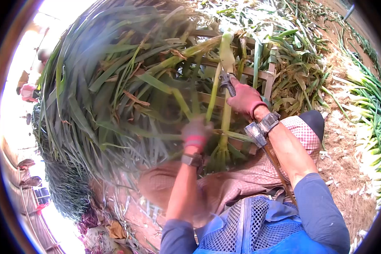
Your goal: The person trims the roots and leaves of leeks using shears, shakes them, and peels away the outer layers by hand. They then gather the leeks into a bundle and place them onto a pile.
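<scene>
My right hand (pixel 244 98), in a pinkish-red glove, is closed around a small dark grey metal tool (pixel 227 84), whose far end overlaps a pale green onion stalk (pixel 227 57). My left hand (pixel 197 130), in a matching glove with a bright red cuff, is smeared by motion among green onion stalks, and its fingers do not show clearly. From there, yellowish-green stalks (pixel 180 101) rise toward a large heap of long green onion leaves (pixel 110 80). More onion leaves (pixel 221 153) fan out below, close to my checked trouser leg.
A wooden frame (pixel 270 78) stands behind my right hand, with cut leaves (pixel 298 80) piled around it. Green onions with pale stems (pixel 370 127) lie in a row at the far right on straw-covered ground (pixel 343 169). Another person in pink (pixel 28 91) is at the far left.
</scene>
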The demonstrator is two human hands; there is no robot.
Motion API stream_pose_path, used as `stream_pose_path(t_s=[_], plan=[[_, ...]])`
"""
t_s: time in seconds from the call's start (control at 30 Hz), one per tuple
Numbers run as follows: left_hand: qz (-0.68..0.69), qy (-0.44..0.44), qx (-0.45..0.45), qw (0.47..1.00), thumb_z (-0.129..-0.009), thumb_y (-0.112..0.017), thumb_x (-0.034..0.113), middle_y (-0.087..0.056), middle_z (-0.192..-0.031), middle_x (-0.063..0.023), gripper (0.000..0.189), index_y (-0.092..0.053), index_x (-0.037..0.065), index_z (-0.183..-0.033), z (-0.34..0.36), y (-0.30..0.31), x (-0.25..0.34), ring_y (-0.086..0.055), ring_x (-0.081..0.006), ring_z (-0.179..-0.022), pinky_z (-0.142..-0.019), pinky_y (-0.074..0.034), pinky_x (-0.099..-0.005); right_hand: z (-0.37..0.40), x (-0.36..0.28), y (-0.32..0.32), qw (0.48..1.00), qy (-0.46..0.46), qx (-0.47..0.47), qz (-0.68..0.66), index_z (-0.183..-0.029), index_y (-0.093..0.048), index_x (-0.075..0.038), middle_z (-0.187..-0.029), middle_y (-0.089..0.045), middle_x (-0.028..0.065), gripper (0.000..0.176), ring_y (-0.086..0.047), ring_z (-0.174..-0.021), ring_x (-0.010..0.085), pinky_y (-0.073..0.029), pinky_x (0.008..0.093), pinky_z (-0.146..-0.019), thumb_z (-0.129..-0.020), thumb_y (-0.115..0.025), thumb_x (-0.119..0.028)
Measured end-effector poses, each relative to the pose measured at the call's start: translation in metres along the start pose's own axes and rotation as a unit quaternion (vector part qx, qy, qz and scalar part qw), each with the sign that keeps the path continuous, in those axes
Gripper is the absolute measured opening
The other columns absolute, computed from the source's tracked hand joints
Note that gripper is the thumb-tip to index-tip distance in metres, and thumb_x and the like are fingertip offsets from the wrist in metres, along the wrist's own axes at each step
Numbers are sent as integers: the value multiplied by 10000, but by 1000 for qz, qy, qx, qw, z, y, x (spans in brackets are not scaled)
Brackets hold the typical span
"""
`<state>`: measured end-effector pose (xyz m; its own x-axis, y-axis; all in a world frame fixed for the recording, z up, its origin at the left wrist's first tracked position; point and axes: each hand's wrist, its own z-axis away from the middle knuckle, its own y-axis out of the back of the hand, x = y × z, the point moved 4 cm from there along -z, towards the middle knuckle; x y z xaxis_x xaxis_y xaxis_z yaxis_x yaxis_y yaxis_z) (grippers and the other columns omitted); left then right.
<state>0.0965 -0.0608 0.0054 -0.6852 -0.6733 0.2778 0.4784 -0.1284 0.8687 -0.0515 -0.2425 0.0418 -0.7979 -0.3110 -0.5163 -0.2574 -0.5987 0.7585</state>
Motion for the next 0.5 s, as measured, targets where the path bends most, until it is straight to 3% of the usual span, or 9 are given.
stream_pose_path(t_s=[0.07,0.2,0.33,0.5], plan=[[43,-32,-5,999,-974,-674,398,-789,-1126,-195,417,-749,137,-1291,14,2,17,-747,-400,-1071,-939,-567,-506,14,-3,7,999,-22,-20,-36,-1641,-425,-107,-1138,-760,280,853,-736,-1097,453,-563,511,-1011,-847,-680,-285],[67,-1,-22,998,-992,-662,376,-785,-1149,-205,454,-685,118,-1364,37,-25,51,-746,-410,-1080,-946,-577,-511,55,10,0,998,-34,-31,-45,-1675,-378,-98,-1105,-764,280,901,-744,-1073,449,-568,505,-995,-856,-694,-305],[63,-20,-5,998,-1010,-640,346,-771,-1029,-250,332,-649,62,-1182,68,-65,70,-757,-451,-944,-819,-600,-566,59,33,-10,1000,-15,2,-27,-1691,-354,-101,-1113,-760,273,937,-740,-1059,456,-571,515,-985,-863,-723,-343],[105,-35,-33,993,-1022,-636,333,-750,-998,-271,469,-536,60,-1390,103,-118,62,-745,-464,-876,-737,-583,-591,59,31,9,999,-44,-18,-19,-1689,-379,-132,-1189,-740,280,909,-727,-1122,437,-557,498,-1028,-874,-717,-350]])
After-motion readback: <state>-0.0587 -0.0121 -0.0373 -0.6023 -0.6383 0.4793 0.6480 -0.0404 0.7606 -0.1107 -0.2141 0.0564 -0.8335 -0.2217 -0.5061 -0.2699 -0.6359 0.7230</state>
